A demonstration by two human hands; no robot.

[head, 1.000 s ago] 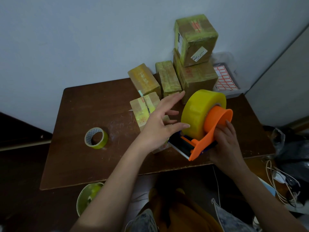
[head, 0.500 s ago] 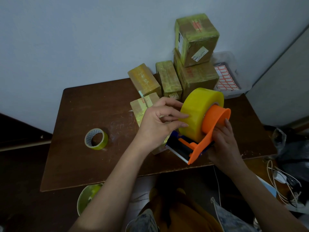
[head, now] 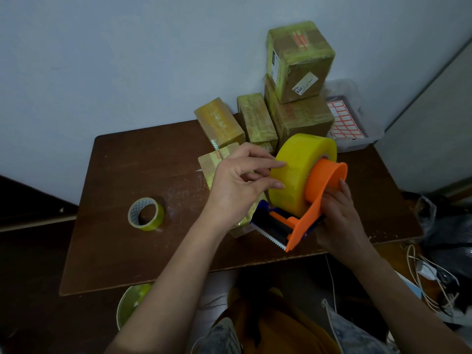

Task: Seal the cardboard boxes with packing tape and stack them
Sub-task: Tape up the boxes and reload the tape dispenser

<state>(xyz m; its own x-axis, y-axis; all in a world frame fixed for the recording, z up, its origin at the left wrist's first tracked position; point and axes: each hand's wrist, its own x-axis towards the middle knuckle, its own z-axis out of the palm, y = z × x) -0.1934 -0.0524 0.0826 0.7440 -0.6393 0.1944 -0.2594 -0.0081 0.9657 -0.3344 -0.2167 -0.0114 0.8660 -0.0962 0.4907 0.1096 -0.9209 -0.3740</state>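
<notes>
So the right hand (head: 339,215) has its grip wrapped around the orange tape dispenser (head: 310,213), held up just above the near edge of the table (head: 122,190). The dispenser's long axis runs diagonally, serrated blade end pointing down toward the person and to the left, with the big yellow tape roll (head: 296,172) sitting at the far upper end. The left hand (head: 237,185) is right beside the roll, fingertips touching its curved yellow face; fingers loosely bent, not clamped on anything as far as I can tell. Under the left hand lies a small cardboard box (head: 210,166), mostly hidden. Against the wall there are two taped boxes side by side and a stack of two boxes (head: 298,80). A smaller tape roll (head: 146,214) lies flat, well off to the left.
</notes>
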